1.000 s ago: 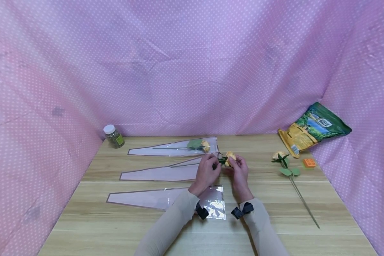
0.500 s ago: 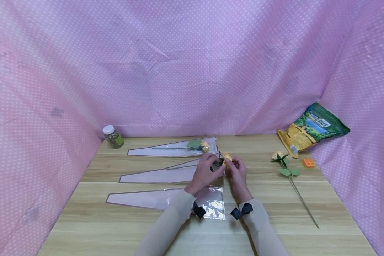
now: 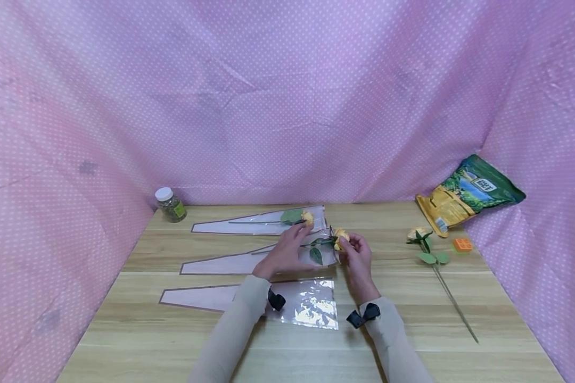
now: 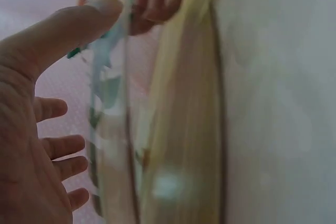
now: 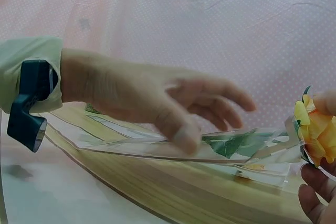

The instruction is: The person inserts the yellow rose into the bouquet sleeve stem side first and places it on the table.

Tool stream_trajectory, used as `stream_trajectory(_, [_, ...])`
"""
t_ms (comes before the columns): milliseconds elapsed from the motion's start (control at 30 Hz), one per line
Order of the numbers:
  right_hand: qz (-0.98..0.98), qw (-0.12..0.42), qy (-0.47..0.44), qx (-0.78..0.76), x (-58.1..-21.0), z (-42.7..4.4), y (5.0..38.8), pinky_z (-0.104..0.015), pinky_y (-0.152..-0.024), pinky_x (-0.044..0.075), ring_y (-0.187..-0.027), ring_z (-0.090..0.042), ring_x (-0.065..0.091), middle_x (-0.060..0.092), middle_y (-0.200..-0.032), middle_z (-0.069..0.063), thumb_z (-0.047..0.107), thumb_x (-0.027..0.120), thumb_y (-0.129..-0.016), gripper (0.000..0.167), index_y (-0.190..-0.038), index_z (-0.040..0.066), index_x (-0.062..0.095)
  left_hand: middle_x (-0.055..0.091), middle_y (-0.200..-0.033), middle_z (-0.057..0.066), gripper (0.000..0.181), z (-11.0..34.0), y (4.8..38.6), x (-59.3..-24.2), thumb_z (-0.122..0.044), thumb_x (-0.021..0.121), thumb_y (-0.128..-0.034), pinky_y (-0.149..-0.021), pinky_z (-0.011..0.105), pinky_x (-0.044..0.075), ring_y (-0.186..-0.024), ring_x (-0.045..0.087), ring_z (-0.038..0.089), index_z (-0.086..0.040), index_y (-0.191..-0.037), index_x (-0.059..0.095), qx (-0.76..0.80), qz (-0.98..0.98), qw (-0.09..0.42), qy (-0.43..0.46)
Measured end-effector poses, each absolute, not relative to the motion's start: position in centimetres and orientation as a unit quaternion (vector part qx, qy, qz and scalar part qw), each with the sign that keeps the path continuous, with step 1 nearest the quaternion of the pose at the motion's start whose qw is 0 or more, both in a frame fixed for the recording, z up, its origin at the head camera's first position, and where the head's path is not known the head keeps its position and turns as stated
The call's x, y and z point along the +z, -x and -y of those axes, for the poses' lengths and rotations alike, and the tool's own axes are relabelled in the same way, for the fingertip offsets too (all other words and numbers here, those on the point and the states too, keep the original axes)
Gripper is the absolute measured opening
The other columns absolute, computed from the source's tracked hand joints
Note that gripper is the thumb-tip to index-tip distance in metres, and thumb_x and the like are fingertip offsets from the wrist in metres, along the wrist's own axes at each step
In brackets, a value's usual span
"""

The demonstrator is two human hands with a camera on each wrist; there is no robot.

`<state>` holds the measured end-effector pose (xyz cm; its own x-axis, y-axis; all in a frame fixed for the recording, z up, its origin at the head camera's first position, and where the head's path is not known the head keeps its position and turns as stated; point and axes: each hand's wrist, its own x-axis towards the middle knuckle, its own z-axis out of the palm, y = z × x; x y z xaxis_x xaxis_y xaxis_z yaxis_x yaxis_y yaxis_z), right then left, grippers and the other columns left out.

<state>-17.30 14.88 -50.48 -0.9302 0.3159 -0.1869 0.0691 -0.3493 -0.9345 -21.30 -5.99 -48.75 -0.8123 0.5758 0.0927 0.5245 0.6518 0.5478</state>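
Observation:
My right hand pinches the yellow head of an artificial rose at the mouth of the middle clear sleeve. The rose's leaves and stem lie inside that sleeve, seen through the plastic. Over the same sleeve my left hand is spread, thumb and fingers apart, holding nothing. In the left wrist view its thumb is beside the sleeve's edge; whether they touch I cannot tell. Behind lies a sleeve with another yellow rose in it. A third sleeve lies flat in front.
A loose rose lies on the right of the wooden table. Near it are an orange block and a green and yellow bag. A white-capped jar stands at the back left. Pink dotted cloth hangs around the table.
My left hand has let go near the rose's neck, moved left and spread, uncovering the leaves in the sleeve. The right hand stays at the rose head, which has shifted slightly left.

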Motion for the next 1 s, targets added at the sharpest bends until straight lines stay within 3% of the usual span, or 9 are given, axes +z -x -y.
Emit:
stream_trajectory(333, [0.585,0.084,0.152,0.792,-50.1,-14.9,17.0,-0.020,-0.068,0.047,-0.078,-0.002,0.054,0.057,-0.093,0.012,0.016,0.069,-0.094,0.025,-0.112,0.011,0.053,0.023,-0.167,0.009,0.122,5.0,21.2,-49.7,-0.061,0.079,-0.0711,-0.123,0.051,0.026,-0.153,0.026,0.030,-0.016,-0.162,0.011,0.205,-0.927,0.050,-0.309])
stream_trajectory(533, [0.590,0.076,0.149,0.790,-49.9,-15.0,16.9,-0.018,-0.069,0.048,-0.080,-0.002,0.056,0.057,-0.095,0.011,0.018,0.069,-0.094,0.027,-0.114,0.010,0.052,0.023,-0.167,0.007,0.118,4.3,21.2,-49.8,-0.060,0.078,-0.0712,-0.122,0.051,0.027,-0.153,0.026,0.030,-0.018,-0.161,0.014,0.198,-0.932,0.048,-0.300])
stream_trajectory(733, [0.599,0.059,0.164,0.782,-50.5,-15.8,16.9,-0.021,-0.076,0.050,-0.088,-0.004,0.054,0.056,-0.099,0.011,0.021,0.067,-0.095,0.022,-0.112,0.014,0.054,0.026,-0.165,0.008,0.119,4.4,21.0,-49.5,-0.060,0.076,-0.0731,-0.124,0.049,0.025,-0.153,0.026,0.028,-0.026,-0.162,0.005,0.227,-0.926,0.036,-0.299])
stream_trajectory(1000, [0.624,0.072,0.121,0.769,-50.4,-15.9,16.7,-0.022,-0.074,0.057,-0.082,-0.004,0.061,0.062,-0.098,0.010,0.012,0.069,-0.093,0.024,-0.113,0.007,0.059,0.031,-0.162,0.005,0.118,4.5,21.0,-49.6,-0.060,0.076,-0.0718,-0.122,0.047,0.029,-0.148,0.033,0.026,-0.026,-0.162,0.008,0.227,-0.926,0.016,-0.302])
